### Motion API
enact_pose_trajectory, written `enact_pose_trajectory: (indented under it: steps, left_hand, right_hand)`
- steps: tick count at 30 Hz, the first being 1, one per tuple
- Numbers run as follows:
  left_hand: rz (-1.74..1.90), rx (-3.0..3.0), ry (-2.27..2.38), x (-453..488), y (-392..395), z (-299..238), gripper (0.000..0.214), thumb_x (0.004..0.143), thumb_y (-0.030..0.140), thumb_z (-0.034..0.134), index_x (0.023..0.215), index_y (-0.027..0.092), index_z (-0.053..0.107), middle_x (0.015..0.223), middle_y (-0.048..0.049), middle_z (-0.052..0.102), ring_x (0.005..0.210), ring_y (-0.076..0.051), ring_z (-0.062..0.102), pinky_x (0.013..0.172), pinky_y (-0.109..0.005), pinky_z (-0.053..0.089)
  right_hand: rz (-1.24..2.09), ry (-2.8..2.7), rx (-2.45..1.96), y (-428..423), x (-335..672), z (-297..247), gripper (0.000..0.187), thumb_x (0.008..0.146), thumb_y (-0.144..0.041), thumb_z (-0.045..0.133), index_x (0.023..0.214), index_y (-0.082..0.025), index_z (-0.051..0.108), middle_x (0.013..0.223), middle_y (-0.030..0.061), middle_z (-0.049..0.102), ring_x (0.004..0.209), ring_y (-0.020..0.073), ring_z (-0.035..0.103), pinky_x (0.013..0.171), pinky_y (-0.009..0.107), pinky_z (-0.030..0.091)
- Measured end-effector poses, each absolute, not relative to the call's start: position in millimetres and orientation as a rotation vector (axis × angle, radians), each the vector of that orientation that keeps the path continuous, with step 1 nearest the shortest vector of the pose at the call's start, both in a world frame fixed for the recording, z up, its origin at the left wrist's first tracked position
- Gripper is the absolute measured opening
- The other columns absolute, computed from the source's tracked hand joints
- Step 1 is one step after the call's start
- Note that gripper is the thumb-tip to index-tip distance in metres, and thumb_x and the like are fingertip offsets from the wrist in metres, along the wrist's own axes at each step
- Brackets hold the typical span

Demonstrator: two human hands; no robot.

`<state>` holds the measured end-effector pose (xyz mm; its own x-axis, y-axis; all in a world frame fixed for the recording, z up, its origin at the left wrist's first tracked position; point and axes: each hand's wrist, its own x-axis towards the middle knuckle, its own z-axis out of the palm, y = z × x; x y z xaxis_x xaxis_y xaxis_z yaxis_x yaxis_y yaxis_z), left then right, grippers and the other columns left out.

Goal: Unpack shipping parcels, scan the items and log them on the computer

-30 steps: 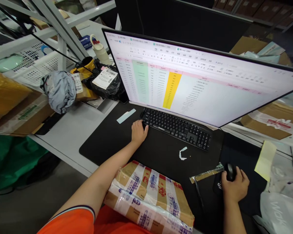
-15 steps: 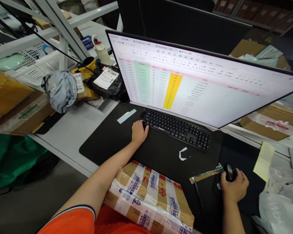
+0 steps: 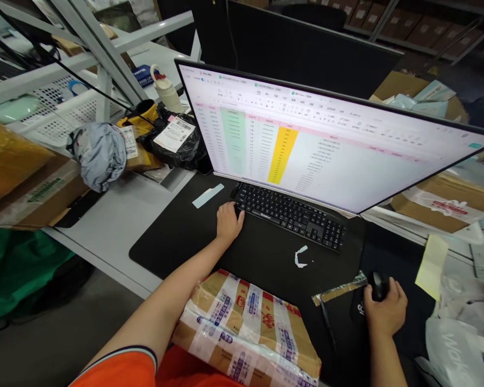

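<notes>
My left hand [image 3: 228, 221] rests at the left end of a black keyboard [image 3: 290, 214], fingers curled onto the first keys, holding nothing. My right hand [image 3: 383, 309] is closed over a black mouse [image 3: 378, 285] at the right of the black desk mat [image 3: 210, 236]. A wide monitor [image 3: 318, 145] showing a spreadsheet with green and yellow columns stands tilted over the keyboard. A taped cardboard parcel [image 3: 246, 322] lies on my lap under my left forearm.
Wrapped parcels, a grey one [image 3: 99, 153] and a black one [image 3: 173, 140], sit left of the monitor by a white metal frame [image 3: 100, 48]. A strip of tape [image 3: 339, 290] lies near the mouse. Boxes and plastic bags [image 3: 455, 344] crowd the right side.
The head camera has tilted slightly, so the scene sits a little lower in view. Both hands stay where they were on the keyboard and mouse.
</notes>
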<state>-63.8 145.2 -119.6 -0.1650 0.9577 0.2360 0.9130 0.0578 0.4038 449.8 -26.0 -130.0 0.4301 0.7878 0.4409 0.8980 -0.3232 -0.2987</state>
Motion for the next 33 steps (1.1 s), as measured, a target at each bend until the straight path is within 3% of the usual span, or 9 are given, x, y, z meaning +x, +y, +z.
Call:
enact_pose_trajectory:
  steps: [4, 11, 17, 27, 33]
  left_hand:
    - [0.721, 1.962, 2.204, -64.6, 145.2, -118.5, 0.042, 0.101, 0.039, 0.047, 0.129, 0.008, 0.054, 0.128, -0.0234, 0.061, 0.119, -0.038, 0.054, 0.105, -0.053, 0.044]
    - [0.719, 1.939, 2.216, -64.2, 146.2, -118.0, 0.042, 0.100, 0.039, 0.049, 0.129, 0.009, 0.054, 0.129, -0.0235, 0.060, 0.120, -0.038, 0.054, 0.105, -0.053, 0.044]
    - [0.709, 1.937, 2.219, -63.2, 146.6, -116.4, 0.042, 0.100, 0.038, 0.047, 0.129, 0.009, 0.053, 0.129, -0.0238, 0.060, 0.119, -0.038, 0.054, 0.105, -0.054, 0.043]
    - [0.701, 1.949, 2.225, -62.6, 147.1, -115.5, 0.040, 0.100, 0.039, 0.047, 0.128, 0.011, 0.054, 0.127, -0.0228, 0.060, 0.118, -0.039, 0.055, 0.104, -0.054, 0.043]
    - [0.687, 1.953, 2.220, -62.7, 147.2, -114.9, 0.041, 0.100, 0.039, 0.047, 0.128, 0.011, 0.053, 0.128, -0.0233, 0.060, 0.119, -0.039, 0.054, 0.104, -0.055, 0.043]
  right_hand:
    - [-0.306, -1.431, -2.182, -29.0, 449.0, -133.0, 0.062, 0.085, -0.047, 0.061, 0.136, -0.012, 0.065, 0.147, 0.0215, 0.054, 0.125, 0.0409, 0.058, 0.097, 0.056, 0.050]
    - [-0.302, -1.341, -2.203, -31.1, 445.2, -130.5, 0.056, 0.080, -0.051, 0.065, 0.121, -0.013, 0.067, 0.135, 0.0216, 0.061, 0.125, 0.0408, 0.056, 0.095, 0.053, 0.051]
    - [-0.324, -1.395, -2.200, -29.4, 445.1, -128.5, 0.063, 0.085, -0.050, 0.062, 0.136, -0.013, 0.064, 0.140, 0.0217, 0.059, 0.126, 0.0404, 0.057, 0.096, 0.054, 0.051]
    - [-0.290, -1.367, -2.197, -29.7, 445.2, -129.9, 0.054, 0.083, -0.047, 0.065, 0.124, -0.011, 0.064, 0.137, 0.0240, 0.058, 0.127, 0.0414, 0.055, 0.097, 0.055, 0.051]
    - [-0.284, -1.365, -2.197, -28.8, 442.8, -128.3, 0.063, 0.085, -0.048, 0.063, 0.136, -0.011, 0.062, 0.142, 0.0226, 0.056, 0.129, 0.0414, 0.054, 0.099, 0.055, 0.050]
